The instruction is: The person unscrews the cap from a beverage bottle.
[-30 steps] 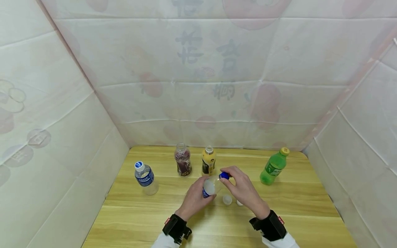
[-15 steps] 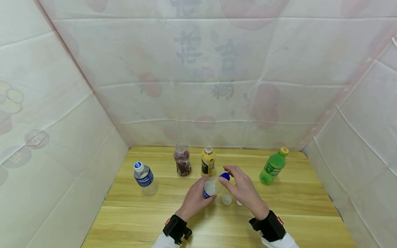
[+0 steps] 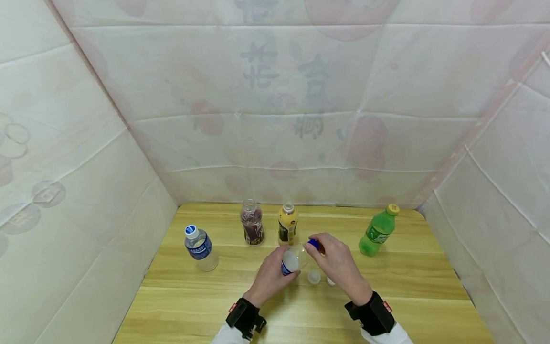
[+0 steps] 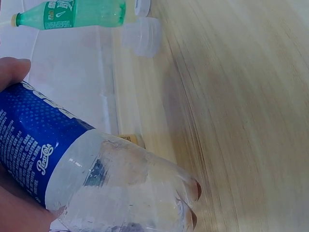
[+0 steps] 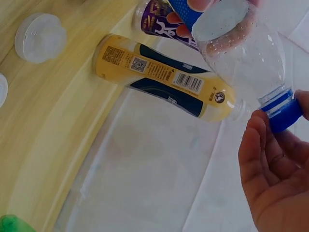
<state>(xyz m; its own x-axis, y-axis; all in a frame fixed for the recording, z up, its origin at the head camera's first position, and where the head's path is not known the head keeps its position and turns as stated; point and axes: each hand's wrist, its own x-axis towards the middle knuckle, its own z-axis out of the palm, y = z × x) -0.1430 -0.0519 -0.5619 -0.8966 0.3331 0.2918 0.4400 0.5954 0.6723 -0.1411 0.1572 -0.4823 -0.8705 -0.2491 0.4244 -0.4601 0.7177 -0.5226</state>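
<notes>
In the head view my left hand (image 3: pixel 270 276) grips a clear plastic soda bottle (image 3: pixel 292 261) around its blue label, tilted with its neck toward the right. My right hand (image 3: pixel 337 262) pinches the blue cap (image 3: pixel 314 243) at the bottle's mouth between thumb and fingers. Seen from the right wrist, the cap (image 5: pixel 284 116) sits on the neck, with a blue ring just below it. The left wrist view shows the Pepsi lettering on the label (image 4: pixel 41 145) and the bottle's transparent base above the wood.
Two loose caps, one translucent (image 3: pixel 314 277) and one white (image 3: pixel 330 282), lie below the hands. Behind stand an uncapped purple-label bottle (image 3: pixel 252 225) and an uncapped yellow bottle (image 3: pixel 288 225). A capped water bottle (image 3: pixel 200 249) stands left, a green bottle (image 3: pixel 378 232) right, on the wooden table (image 3: pixel 180 306).
My right fingers loosened and lifted slightly around the blue cap half a second ago, and now close on it again. The left hand and the bottle stay nearly in place.
</notes>
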